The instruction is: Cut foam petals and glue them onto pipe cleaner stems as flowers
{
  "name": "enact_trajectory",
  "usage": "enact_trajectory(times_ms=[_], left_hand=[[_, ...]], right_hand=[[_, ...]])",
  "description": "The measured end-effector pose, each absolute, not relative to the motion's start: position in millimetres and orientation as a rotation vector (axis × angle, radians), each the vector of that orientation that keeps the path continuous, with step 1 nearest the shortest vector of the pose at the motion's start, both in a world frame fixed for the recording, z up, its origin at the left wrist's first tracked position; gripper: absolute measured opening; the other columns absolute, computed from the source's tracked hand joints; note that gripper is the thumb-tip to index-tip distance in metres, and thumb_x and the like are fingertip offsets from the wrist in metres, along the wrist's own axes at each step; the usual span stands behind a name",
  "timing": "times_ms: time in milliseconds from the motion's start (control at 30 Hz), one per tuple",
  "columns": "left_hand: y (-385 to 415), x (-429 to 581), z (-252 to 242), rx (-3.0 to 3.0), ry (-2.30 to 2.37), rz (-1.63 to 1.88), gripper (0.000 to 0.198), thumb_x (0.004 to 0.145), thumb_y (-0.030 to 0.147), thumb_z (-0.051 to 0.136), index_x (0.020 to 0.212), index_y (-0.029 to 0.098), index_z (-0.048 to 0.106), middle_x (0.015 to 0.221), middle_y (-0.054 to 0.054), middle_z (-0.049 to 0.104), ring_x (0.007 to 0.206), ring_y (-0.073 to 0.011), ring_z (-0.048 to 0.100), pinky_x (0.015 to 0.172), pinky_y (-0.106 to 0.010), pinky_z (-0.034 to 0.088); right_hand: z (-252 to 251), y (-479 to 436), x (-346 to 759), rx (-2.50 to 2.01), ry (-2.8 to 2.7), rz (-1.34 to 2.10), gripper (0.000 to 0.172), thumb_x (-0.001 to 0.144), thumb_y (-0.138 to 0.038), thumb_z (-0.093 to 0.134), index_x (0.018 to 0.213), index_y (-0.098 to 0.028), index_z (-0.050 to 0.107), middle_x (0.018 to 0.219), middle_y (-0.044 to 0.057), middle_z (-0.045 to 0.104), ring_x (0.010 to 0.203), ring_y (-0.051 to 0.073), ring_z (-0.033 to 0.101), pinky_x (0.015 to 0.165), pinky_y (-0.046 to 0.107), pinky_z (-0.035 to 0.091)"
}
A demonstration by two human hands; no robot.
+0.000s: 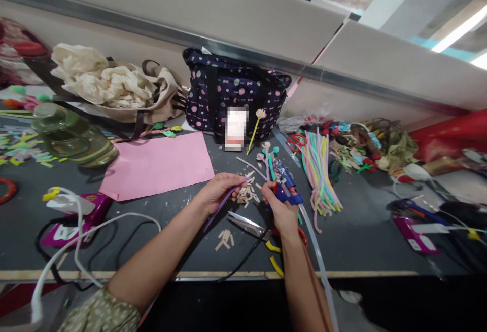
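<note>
On the dark surface [361,248], your right forearm [299,271] is passing over scissors [247,224]. Your left hand [220,190] and right hand [280,208] are facing each other, a blue glue gun [292,194] lying just beside the right. Left fingers [233,179] are pinching a purple stem [216,214]; right fingers [268,190] are apparently pinching a pale strip [259,186].

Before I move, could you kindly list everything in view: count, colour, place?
Table: one, grey, below.
Patterned bag: one, navy, back centre.
Cloth bag: one, beige, back left.
Bottle: one, green, left.
Paper: one, pink, left.
Blurred card: one, whitish, back centre.
Flower: one, pale, back centre.
Fuzzy stems: many, pastel, right.
Glue gun: one, blue, centre.
Scissors: one, silver-bladed, front centre.
Wooden pieces: two piles, pale, centre.
Boxes: two, magenta, left and far right.
Craft scraps: uncountable, multicoloured, both sides.
Cables: several, white and black, front.
Strip: one, purple, centre.
Left hand: one, bare, holding strip.
Right hand: one, bare, at glue gun.
</note>
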State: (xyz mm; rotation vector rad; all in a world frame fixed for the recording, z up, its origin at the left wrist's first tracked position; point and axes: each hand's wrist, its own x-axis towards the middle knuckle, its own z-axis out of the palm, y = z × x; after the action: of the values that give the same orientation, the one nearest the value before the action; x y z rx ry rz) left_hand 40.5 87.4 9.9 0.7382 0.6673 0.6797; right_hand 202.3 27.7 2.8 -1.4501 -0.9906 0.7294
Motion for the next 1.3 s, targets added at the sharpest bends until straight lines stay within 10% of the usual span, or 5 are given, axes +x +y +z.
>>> enact_trajectory(times_ms=[1300], left_hand=[[80.9, 47.9, 4.1, 0.821, 0.661, 0.553, 0.023, 0.069, 0.032, 0.07, 0.065, 0.009, 0.066, 0.044, 0.001, 0.05, 0.039, -0.0046, 0.04, 0.041, -0.018, 0.033]], right_hand=[[-4.9, 27.4, 208.4, -1.285, -0.947, 0.87, 0.026, 0.069, -0.036, 0.071, 0.079, -0.017, 0.059, 0.068, -0.002, 0.055, 0.052, 0.007, 0.043, 0.05, 0.022, 0.039]])
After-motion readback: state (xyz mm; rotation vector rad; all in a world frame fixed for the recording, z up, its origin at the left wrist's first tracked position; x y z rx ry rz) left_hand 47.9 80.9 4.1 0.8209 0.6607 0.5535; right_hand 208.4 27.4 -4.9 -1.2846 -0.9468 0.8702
